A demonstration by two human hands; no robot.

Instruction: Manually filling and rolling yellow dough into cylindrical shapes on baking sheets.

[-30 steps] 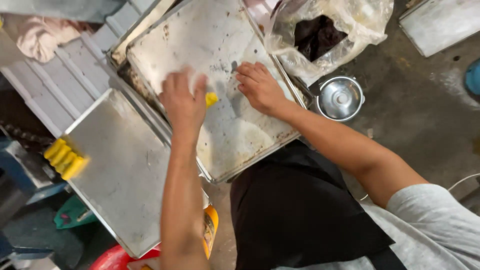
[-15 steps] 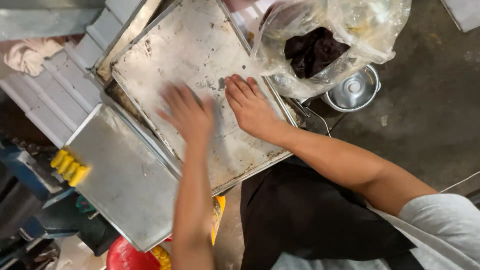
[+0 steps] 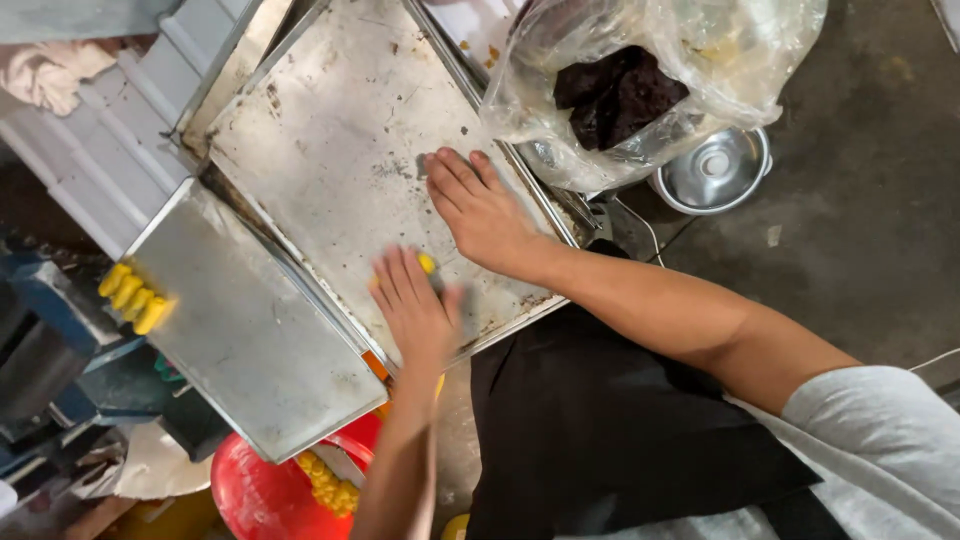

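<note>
**Scrubbing the big metal tray, near edge**

The large metal tray (image 3: 340, 150) lies flat and askew on top of other trays, its surface dull, streaked and spotted with brown marks, thickest along the far-left rim and the near edge. The left hand (image 3: 415, 305) presses palm-down on a yellow scouring pad (image 3: 427, 263) close to the tray's near edge; only a small corner of the pad shows past the fingers, which lie flat over it rather than curled. The hand looks blurred, so it seems to be mid-stroke. The right hand (image 3: 480, 210) lies open and flat on the tray just beyond, fingers spread, holding nothing and seemingly steadying the tray.

By my reading the step in hand is scrubbing, with most of the far half still soiled. The next stroke calls for firm downward pressure and the steadying hand kept planted so the tray does not slide.

A second, cleaner tray (image 3: 240, 330) sits lower at the left. Beyond the right rim are a clear plastic bag (image 3: 720, 60) of dark lumps and a small steel bowl (image 3: 715, 170) on the floor. A red bucket (image 3: 265, 495) stands below.
</note>
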